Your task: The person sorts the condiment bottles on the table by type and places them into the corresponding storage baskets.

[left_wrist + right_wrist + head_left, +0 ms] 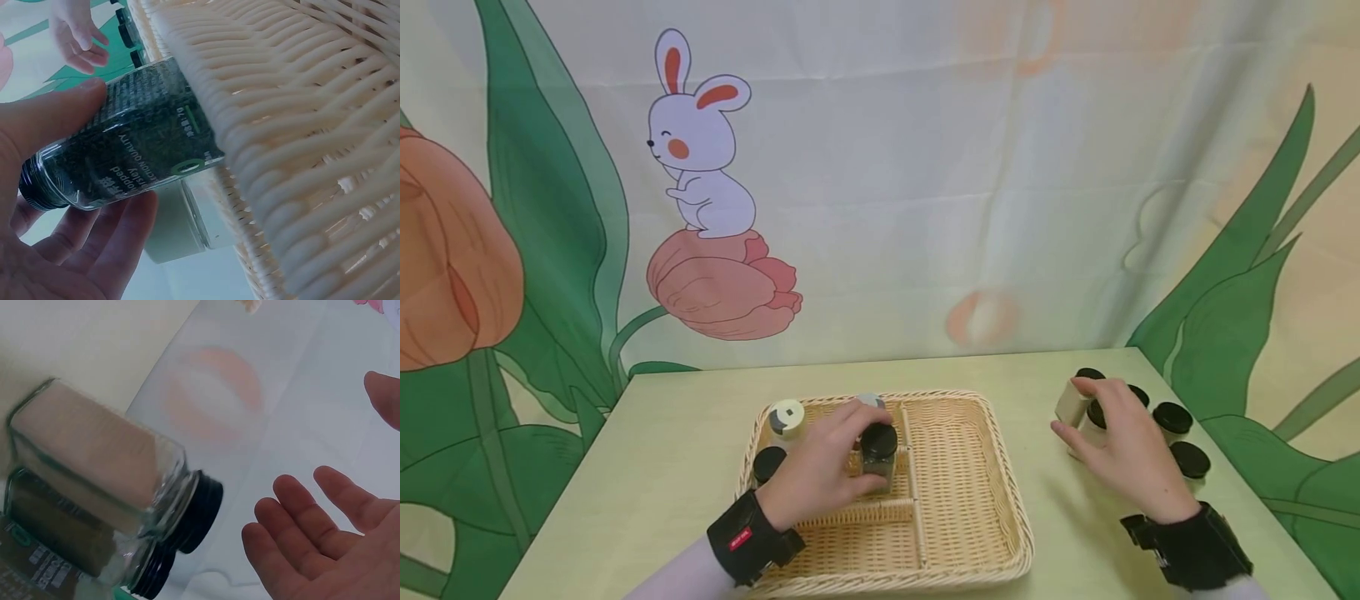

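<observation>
My left hand [820,471] grips a glass jar of dark green chopped parsley [144,134], thumb on one side and fingers on the other. The black-lidded jar stands within a left-hand compartment of the wicker basket [1022,533]; whether its base touches the bottom is hidden. At the right of the table, my right hand [1131,458] hovers by several black-lidded jars. Its fingers are spread and apart from a jar of pale powder [94,437] in the right wrist view. A darker jar [56,525] lies beside that one in the same view.
Inside the basket's left side are a jar with a pale lid [787,417], a black-lidded jar [768,463] and a grey-topped one [872,401]. Wicker dividers [917,533] split the basket. Behind the table [685,467] hangs a printed curtain [880,208].
</observation>
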Motion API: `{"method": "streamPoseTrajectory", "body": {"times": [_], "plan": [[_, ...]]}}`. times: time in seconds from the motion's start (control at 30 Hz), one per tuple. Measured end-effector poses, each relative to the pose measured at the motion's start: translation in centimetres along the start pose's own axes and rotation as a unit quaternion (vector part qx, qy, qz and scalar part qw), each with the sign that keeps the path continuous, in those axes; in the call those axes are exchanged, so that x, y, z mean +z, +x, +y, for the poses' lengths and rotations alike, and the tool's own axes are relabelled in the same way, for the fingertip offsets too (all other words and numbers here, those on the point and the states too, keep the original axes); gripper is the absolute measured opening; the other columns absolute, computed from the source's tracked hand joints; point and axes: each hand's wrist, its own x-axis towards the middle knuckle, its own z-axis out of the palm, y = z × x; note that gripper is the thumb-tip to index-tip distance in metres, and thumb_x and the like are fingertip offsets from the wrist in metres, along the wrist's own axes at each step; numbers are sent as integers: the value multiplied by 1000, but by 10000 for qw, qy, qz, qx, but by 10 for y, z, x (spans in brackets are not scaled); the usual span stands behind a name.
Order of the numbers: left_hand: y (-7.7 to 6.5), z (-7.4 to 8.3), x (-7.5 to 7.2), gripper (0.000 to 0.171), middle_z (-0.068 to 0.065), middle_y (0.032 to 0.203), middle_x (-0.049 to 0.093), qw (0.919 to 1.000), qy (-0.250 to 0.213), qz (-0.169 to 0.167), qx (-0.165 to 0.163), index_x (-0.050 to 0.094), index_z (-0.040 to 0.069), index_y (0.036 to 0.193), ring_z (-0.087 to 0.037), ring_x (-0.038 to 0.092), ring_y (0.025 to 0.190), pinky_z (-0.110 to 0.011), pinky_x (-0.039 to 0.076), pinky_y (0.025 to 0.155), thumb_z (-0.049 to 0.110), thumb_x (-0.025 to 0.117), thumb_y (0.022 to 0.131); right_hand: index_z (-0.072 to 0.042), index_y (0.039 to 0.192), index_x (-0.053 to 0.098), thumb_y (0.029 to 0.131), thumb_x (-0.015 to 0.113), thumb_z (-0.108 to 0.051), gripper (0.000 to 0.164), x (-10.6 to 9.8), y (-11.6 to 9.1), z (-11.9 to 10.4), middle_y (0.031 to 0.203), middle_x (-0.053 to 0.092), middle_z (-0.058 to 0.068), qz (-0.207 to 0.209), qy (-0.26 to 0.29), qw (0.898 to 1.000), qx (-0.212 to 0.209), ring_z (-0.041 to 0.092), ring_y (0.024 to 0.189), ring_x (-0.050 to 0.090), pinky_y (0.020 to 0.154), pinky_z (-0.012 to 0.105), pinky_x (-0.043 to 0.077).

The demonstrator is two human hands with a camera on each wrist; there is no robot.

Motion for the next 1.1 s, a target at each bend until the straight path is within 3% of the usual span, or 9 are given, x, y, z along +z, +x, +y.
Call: {"method": "streamPoseTrajectory", "body": {"times": [0.1,0.33,0.5,1.1], "plan": [[-1,0,1,74,8,124,62,9999,106,-91,-62,57,24,133,-9,67,108,-29,60,89,24,97,71,3,137,56,84,86,-19,64,-1,-1,8,118,61,21,-40,-68,9999,81,35,103,59,78,44,45],[-2,0,3,76,5,126,63,9985,357,-353,-215,56,25,133,-12,68,111,-32,60,92,25,98,70,6,139,55,87,84,-20,65,-3,-4,24,128,56,29,-225,-128,9990,377,47,113,56,85,62,48],[-3,-1,5,75,4,127,63,9977,394,-476,-287,56,24,132,-14,68,113,-34,59,94,26,98,70,9,140,53,87,82,-17,65,0,-5,34,133,53,33,-437,-257,9979,407,52,117,54,89,66,47],[-4,-4,12,74,3,127,62,9969,245,-646,-372,55,23,133,-15,67,114,-33,59,95,21,97,72,13,141,53,87,78,-13,65,9,-11,39,142,50,38,-588,-976,9935,24,58,124,51,98,70,44]]}}
